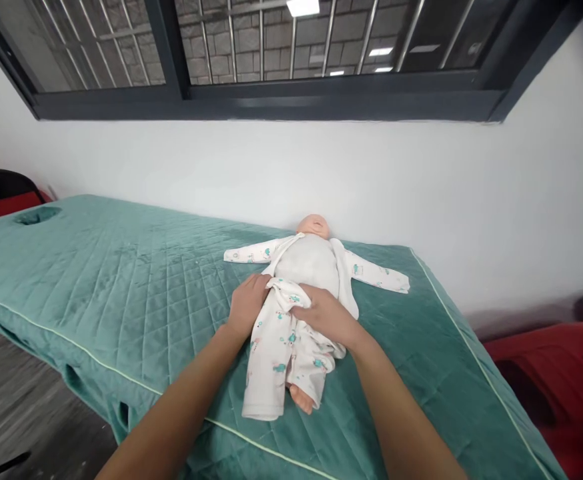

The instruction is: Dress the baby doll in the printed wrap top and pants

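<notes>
A baby doll (313, 225) lies on its back with its head toward the wall. Its printed white jacket (379, 275) is spread open, sleeves stretched out to both sides, over a plain pale torso. Patterned baby pants (267, 363) cover the legs, and one bare foot (301, 399) shows at the right cuff; the other foot is hidden. At the waistband's left side my left hand (248, 303) is closed on the pants. My right hand (327, 317) grips bunched cloth of the pants at the right of the waist, its fingertips partly covered by fabric.
The doll rests on a green quilted massage bed (171, 280) with a face hole (38, 215) at its far left. Behind it stand a white wall (211, 167) and a dark-framed barred window (321, 100). Red objects (561, 387) sit beyond the bed's right edge.
</notes>
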Tool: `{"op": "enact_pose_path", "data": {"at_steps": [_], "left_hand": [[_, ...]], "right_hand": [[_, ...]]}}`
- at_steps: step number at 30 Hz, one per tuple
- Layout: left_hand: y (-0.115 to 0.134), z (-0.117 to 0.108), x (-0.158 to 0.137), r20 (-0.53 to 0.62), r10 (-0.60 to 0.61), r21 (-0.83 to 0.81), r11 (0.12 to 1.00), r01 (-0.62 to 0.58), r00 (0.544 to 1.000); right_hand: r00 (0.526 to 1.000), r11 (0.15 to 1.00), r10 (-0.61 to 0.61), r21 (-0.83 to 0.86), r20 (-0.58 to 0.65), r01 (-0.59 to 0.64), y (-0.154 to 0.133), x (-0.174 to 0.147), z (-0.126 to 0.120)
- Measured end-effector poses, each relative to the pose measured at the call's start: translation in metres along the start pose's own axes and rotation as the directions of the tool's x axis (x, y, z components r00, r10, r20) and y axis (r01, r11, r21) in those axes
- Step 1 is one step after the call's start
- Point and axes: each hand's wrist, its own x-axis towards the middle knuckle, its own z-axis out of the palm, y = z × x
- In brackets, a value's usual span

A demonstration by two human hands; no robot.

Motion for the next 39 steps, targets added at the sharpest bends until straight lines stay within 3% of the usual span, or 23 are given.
{"op": "enact_pose_path", "data": {"at_steps": [3, 6, 8, 11, 14, 16, 19, 24, 31, 39], "left_hand": [[0.007, 0.001, -0.015, -0.054, -0.129, -0.164, 0.979, 0.119, 0.990], [0.026, -0.007, -0.044, -0.076, -0.433, -0.368, 0.849, 0.378, 0.898], [0.042, -0.018, -0.066, 0.050, -0.551, -0.460, 0.727, 0.509, 0.833], [0.065, -0.036, -0.090, 0.325, -0.542, -0.525, 0.578, 0.625, 0.775], [0.078, -0.046, -0.096, 0.439, -0.511, -0.575, 0.472, 0.668, 0.739], [0.082, -0.045, -0.092, 0.419, -0.524, -0.566, 0.488, 0.664, 0.742], [0.078, -0.036, -0.084, 0.322, -0.554, -0.487, 0.599, 0.636, 0.768], [0.059, -0.021, -0.072, 0.177, -0.470, -0.451, 0.742, 0.496, 0.864], [0.038, -0.012, -0.048, 0.104, -0.458, -0.198, 0.860, 0.470, 0.883], [0.047, -0.016, -0.055, 0.124, -0.510, 0.113, 0.860, 0.498, 0.851]], "right_hand": [[0.978, 0.993, 0.101, -0.048, -0.181, -0.111, 0.004, 0.003, 0.006], [0.950, 0.985, 0.159, -0.017, -0.268, -0.170, 0.005, 0.003, 0.008], [0.946, 0.983, 0.172, -0.011, -0.274, -0.182, 0.005, 0.004, 0.009], [0.951, 0.983, 0.165, -0.034, -0.260, -0.179, 0.006, 0.004, 0.009], [0.962, 0.987, 0.156, 0.004, -0.225, -0.160, 0.006, 0.003, 0.007], [0.985, 0.990, 0.118, 0.096, -0.123, -0.107, 0.004, 0.000, 0.004], [0.995, 0.974, 0.050, 0.218, 0.082, -0.066, -0.002, -0.006, -0.004], [0.972, 0.980, 0.060, 0.172, 0.227, -0.101, -0.011, -0.011, -0.012], [0.991, 0.989, 0.066, 0.121, 0.120, -0.081, -0.004, -0.007, -0.009], [0.995, 0.991, 0.079, 0.114, -0.062, -0.071, 0.007, 0.000, -0.001]]}}
